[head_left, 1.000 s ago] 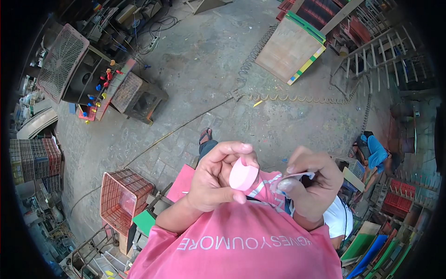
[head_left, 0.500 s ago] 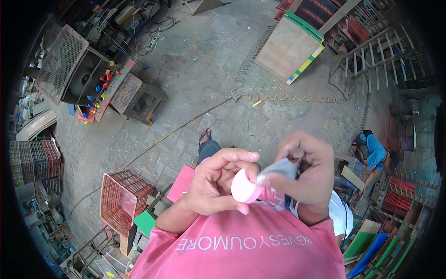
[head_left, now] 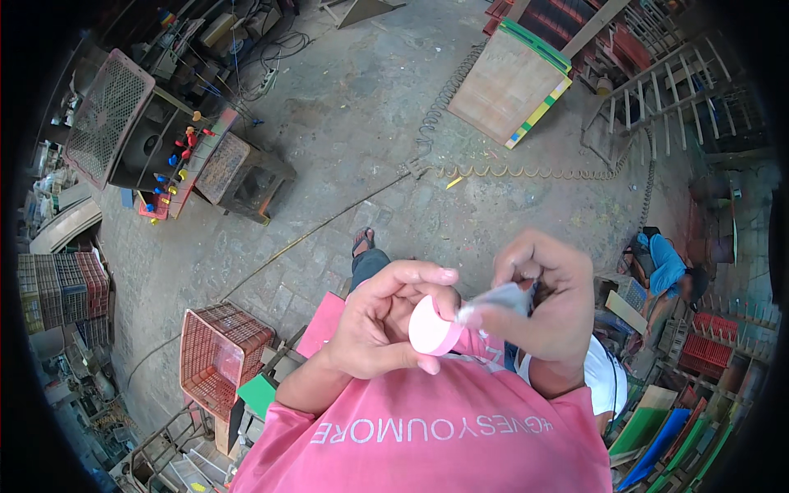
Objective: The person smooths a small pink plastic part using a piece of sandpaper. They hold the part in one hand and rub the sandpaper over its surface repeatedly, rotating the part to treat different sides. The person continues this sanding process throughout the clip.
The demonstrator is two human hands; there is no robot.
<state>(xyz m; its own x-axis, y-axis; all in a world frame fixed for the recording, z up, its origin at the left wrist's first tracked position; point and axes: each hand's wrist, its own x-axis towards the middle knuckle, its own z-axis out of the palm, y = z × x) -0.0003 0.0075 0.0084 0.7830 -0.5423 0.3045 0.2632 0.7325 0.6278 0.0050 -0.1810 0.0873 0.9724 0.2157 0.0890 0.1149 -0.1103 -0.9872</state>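
My left hand point(head_left: 374, 324) is closed around the sides of a small round disc point(head_left: 431, 326), pale on its flat face and pink round its rim. Right beside it, my right hand point(head_left: 546, 300) pinches a folded grey piece of sandpaper point(head_left: 499, 302) between thumb and fingers. The sandpaper's front end is smeared by motion and lies close to the disc's upper right edge; whether it touches cannot be made out. Both hands are held in front of my pink shirt point(head_left: 427, 435).
A red plastic crate point(head_left: 215, 355) stands at lower left. Small coloured pieces line a board point(head_left: 197, 168) by a stool and fan at upper left. A coiled hose point(head_left: 534, 171) crosses the floor below stacked panels point(head_left: 509, 82). A person in blue point(head_left: 662, 264) crouches at right.
My right hand and the sandpaper have shifted slightly to the right. My left hand keeps the disc in nearly the same place.
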